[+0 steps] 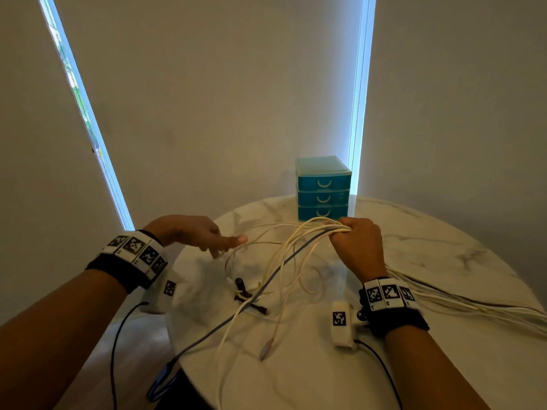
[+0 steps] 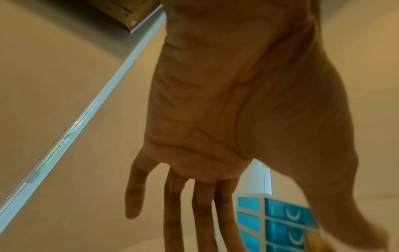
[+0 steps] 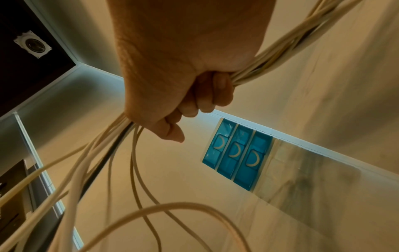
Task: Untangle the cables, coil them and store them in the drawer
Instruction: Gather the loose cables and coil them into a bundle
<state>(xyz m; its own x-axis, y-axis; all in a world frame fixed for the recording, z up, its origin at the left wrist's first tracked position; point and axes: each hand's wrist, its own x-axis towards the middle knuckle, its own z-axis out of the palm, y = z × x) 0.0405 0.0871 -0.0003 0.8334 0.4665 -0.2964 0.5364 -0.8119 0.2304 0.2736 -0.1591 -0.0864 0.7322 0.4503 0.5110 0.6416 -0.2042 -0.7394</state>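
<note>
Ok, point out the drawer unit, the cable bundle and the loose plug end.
drawer unit (image 1: 323, 197), head view, middle drawer front.
cable bundle (image 3: 278, 49), right wrist view, strands leaving the fist.
loose plug end (image 1: 265, 349), head view, connector body lying on the table.

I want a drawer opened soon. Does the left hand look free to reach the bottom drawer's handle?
Probably yes: the left hand is open and holds nothing, and the bottom drawer faces it, though cables held up by the right hand cross nearby.

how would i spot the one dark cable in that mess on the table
Start at the round marble table with the blue drawer unit at its far edge. In front of it the right hand grips a bundle of cables. The dark cable runs from that fist diagonally to the table's near left edge; it is the only grey-blue strand among cream-white ones.
</note>
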